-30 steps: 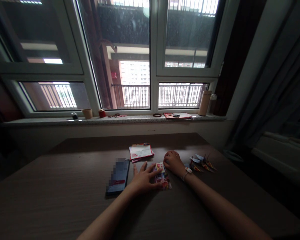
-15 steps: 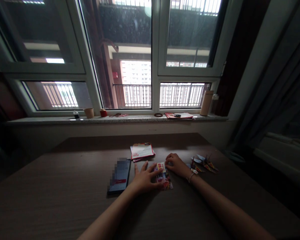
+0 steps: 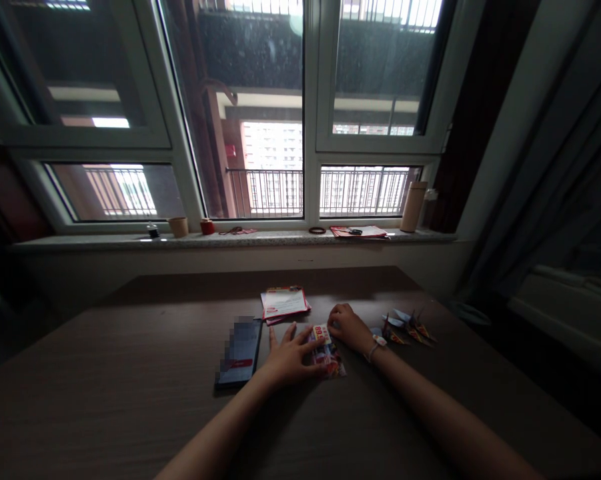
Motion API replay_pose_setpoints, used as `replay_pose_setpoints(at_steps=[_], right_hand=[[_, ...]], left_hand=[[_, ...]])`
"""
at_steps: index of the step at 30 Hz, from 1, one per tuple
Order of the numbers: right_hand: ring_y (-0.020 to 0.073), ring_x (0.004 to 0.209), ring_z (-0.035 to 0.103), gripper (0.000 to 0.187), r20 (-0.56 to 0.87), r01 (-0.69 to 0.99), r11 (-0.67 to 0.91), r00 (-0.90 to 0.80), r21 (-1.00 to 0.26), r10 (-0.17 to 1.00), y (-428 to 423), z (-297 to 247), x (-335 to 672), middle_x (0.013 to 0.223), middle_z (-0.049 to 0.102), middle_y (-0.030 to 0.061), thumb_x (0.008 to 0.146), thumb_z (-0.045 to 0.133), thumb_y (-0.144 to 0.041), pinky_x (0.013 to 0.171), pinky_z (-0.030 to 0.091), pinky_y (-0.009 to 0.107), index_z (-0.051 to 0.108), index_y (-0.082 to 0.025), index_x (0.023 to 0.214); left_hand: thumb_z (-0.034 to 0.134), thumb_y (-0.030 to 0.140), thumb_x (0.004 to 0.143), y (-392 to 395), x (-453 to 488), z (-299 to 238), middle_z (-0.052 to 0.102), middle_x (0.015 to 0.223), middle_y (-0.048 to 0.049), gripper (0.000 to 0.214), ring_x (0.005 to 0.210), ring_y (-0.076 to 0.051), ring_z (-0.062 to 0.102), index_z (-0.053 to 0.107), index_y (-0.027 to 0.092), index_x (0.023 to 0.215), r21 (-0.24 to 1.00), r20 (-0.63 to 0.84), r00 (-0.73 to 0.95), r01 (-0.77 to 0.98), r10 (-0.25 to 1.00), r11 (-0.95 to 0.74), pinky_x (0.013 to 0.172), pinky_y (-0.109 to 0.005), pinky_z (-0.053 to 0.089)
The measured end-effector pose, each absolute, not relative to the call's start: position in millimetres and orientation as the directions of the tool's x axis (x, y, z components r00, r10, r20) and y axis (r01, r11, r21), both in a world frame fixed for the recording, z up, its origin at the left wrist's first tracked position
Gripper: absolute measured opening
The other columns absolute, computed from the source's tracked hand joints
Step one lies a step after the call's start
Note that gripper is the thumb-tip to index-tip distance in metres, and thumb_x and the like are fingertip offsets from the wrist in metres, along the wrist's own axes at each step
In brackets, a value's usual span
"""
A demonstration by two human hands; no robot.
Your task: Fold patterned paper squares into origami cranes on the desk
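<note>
A colourful printed paper (image 3: 327, 358) lies on the dark wooden table (image 3: 130, 400) in front of me. My left hand (image 3: 287, 357) rests flat on its left part with the fingers spread. My right hand (image 3: 345, 327) has its fingers curled and pressed down on the paper's far end. A bracelet sits on my right wrist. A dark phone (image 3: 239, 352) lies just left of my left hand.
A stack of red-and-white leaflets (image 3: 284, 302) lies beyond the hands. Several folded paper figures (image 3: 405, 328) sit to the right of my right hand. The windowsill (image 3: 280, 239) holds small cups, papers and a tall cylinder (image 3: 411, 207). A curtain hangs at the right.
My right hand has shifted slightly along the paper's far end, moving out a little and back. The left hand has stayed flat on the paper.
</note>
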State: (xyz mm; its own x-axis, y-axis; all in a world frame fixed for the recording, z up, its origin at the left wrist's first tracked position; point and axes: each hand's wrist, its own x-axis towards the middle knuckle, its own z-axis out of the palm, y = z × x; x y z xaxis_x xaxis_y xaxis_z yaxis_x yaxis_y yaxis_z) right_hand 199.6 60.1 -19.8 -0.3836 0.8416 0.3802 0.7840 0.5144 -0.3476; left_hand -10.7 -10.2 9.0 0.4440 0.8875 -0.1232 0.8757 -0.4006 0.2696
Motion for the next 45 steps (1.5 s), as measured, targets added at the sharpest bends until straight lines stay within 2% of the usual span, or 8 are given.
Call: replay_pose_setpoints(at_steps=[8, 16, 21, 23, 32, 38, 45], right_hand=[[0.0240, 0.104, 0.052, 0.014, 0.364, 0.826, 0.467, -0.349, -0.316, 0.864, 67.3, -17.3, 194.1, 0.101, 0.065, 0.0097, 0.086, 0.060, -0.017, 0.091, 0.045, 0.032, 0.073, -0.019, 0.083], [0.0221, 0.101, 0.055, 0.013, 0.363, 0.814, 0.428, -0.290, -0.392, 0.885, 71.4, -23.8, 195.2, 0.098, 0.064, 0.0093, 0.085, 0.060, -0.019, 0.093, 0.043, 0.032, 0.073, -0.017, 0.085], [0.0198, 0.099, 0.056, 0.011, 0.391, 0.716, 0.466, -0.286, -0.520, 0.875, 72.5, -28.5, 201.8, 0.096, 0.063, 0.0072, 0.084, 0.061, -0.017, 0.095, 0.042, 0.031, 0.072, -0.016, 0.084], [0.0207, 0.101, 0.055, 0.009, 0.390, 0.702, 0.471, -0.290, -0.534, 0.874, 73.7, -30.8, 202.9, 0.097, 0.063, 0.0074, 0.083, 0.063, -0.016, 0.097, 0.041, 0.033, 0.072, -0.016, 0.083], [0.0233, 0.109, 0.053, 0.010, 0.342, 0.725, 0.499, -0.370, -0.475, 0.864, 74.4, -27.2, 204.0, 0.106, 0.064, 0.0082, 0.080, 0.066, -0.016, 0.102, 0.038, 0.037, 0.075, -0.018, 0.079], [0.0240, 0.111, 0.052, 0.009, 0.338, 0.712, 0.538, -0.421, -0.452, 0.842, 65.9, -21.3, 209.5, 0.106, 0.065, 0.0069, 0.080, 0.067, -0.019, 0.101, 0.040, 0.037, 0.076, -0.021, 0.078], [0.0232, 0.108, 0.052, 0.008, 0.332, 0.704, 0.592, -0.492, -0.393, 0.805, 50.7, -13.8, 213.5, 0.103, 0.065, 0.0060, 0.079, 0.069, -0.020, 0.099, 0.040, 0.036, 0.076, -0.023, 0.080]], left_hand=[[0.042, 0.084, 0.075, -11.6, -9.7, 11.1, 0.021, 0.162, 0.0075, 0.074, 0.149, -0.042, 0.004, 0.036, 0.054, 0.142, 0.264, -0.129, 0.441, 0.879, 0.888, -0.397, 0.109, -0.075, -0.010], [0.043, 0.082, 0.077, -11.5, -9.8, 10.8, 0.020, 0.162, 0.0074, 0.071, 0.149, -0.042, 0.004, 0.035, 0.055, 0.142, 0.250, -0.134, 0.443, 0.881, 0.887, -0.402, 0.108, -0.076, -0.010], [0.042, 0.084, 0.075, -11.9, -10.0, 10.7, 0.020, 0.162, 0.0074, 0.073, 0.149, -0.043, 0.004, 0.034, 0.055, 0.142, 0.261, -0.125, 0.446, 0.877, 0.886, -0.404, 0.105, -0.078, -0.011], [0.042, 0.084, 0.075, -12.1, -10.1, 11.0, 0.020, 0.162, 0.0072, 0.074, 0.149, -0.042, 0.004, 0.034, 0.055, 0.142, 0.265, -0.122, 0.448, 0.875, 0.886, -0.405, 0.105, -0.079, -0.012], [0.042, 0.085, 0.074, -11.4, -10.0, 10.1, 0.020, 0.162, 0.0074, 0.075, 0.149, -0.042, 0.004, 0.035, 0.055, 0.142, 0.256, -0.128, 0.439, 0.881, 0.889, -0.398, 0.108, -0.076, -0.010], [0.041, 0.083, 0.076, -10.4, -10.5, 7.9, 0.021, 0.162, 0.0086, 0.073, 0.149, -0.042, 0.003, 0.034, 0.054, 0.143, 0.263, -0.120, 0.443, 0.877, 0.888, -0.402, 0.109, -0.075, -0.011], [0.040, 0.085, 0.075, -10.1, -10.5, 7.3, 0.022, 0.162, 0.0075, 0.073, 0.149, -0.042, 0.004, 0.033, 0.056, 0.142, 0.254, -0.122, 0.437, 0.882, 0.891, -0.397, 0.105, -0.077, -0.013]])
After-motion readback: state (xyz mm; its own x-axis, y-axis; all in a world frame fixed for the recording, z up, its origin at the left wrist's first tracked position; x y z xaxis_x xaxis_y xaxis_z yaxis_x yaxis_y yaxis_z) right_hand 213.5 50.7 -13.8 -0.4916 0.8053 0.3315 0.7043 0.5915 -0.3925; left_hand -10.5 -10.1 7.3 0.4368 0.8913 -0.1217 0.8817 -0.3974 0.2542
